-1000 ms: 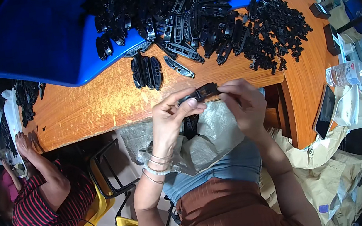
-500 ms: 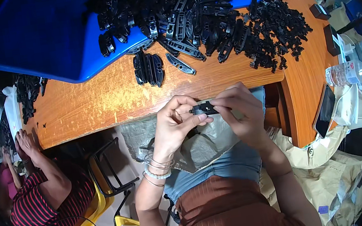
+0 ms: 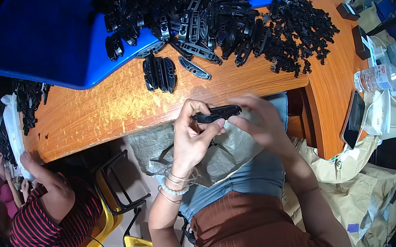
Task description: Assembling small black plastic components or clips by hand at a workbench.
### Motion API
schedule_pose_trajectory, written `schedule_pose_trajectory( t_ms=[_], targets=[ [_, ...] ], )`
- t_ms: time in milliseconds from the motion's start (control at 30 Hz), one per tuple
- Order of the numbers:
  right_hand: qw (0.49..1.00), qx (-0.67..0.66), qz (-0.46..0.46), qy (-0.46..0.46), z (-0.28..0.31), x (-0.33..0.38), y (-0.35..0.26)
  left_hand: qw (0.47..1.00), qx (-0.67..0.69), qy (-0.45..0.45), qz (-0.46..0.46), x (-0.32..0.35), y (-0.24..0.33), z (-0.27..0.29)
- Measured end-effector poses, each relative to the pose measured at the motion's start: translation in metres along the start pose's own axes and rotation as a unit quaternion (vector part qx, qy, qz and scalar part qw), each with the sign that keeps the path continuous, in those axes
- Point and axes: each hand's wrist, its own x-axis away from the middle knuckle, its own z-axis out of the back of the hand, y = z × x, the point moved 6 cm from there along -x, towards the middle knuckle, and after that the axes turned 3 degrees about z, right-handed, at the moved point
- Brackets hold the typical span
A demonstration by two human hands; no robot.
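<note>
A long, narrow black plastic part point(image 3: 217, 114) lies crosswise over my lap, just off the table's front edge. My left hand point(image 3: 193, 131) pinches it near its left end, thumb below and fingers above. At its right end is my right hand point(image 3: 260, 122), with fingers smeared by motion and the thumb apart from them; whether they touch the part I cannot tell. Beyond my hands, a short row of similar black parts point(image 3: 160, 74) stands side by side on the wooden table point(image 3: 120, 103), with a single loose part point(image 3: 194, 68) to its right.
A blue bin point(image 3: 43, 49) spills a large heap of black parts point(image 3: 194, 19) onto the table. Small black pieces point(image 3: 301, 30) form a pile to the right. Plastic bottles point(image 3: 377, 78) and a phone point(image 3: 354, 120) are far right. Another person point(image 3: 52, 212) sits at left.
The right fingers have shifted off their earlier pinch and spread around the part's right end. More of the part now shows, and it looks turned. My left hand keeps its grip.
</note>
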Motion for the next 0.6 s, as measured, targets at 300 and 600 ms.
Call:
schedule_pose_trajectory(
  t_ms=[300, 600],
  targets=[
    [0.984, -0.136, -0.112, -0.032, -0.003, 0.017, 0.028, 0.990, -0.138, -0.034, 0.021, 0.001, -0.003, 0.006],
    [0.914, 0.292, 0.005, 0.281, 0.100, 0.019, 0.045, 0.768, -0.551, 0.055, -0.322, -0.037, 0.050, -0.004]
  ],
)
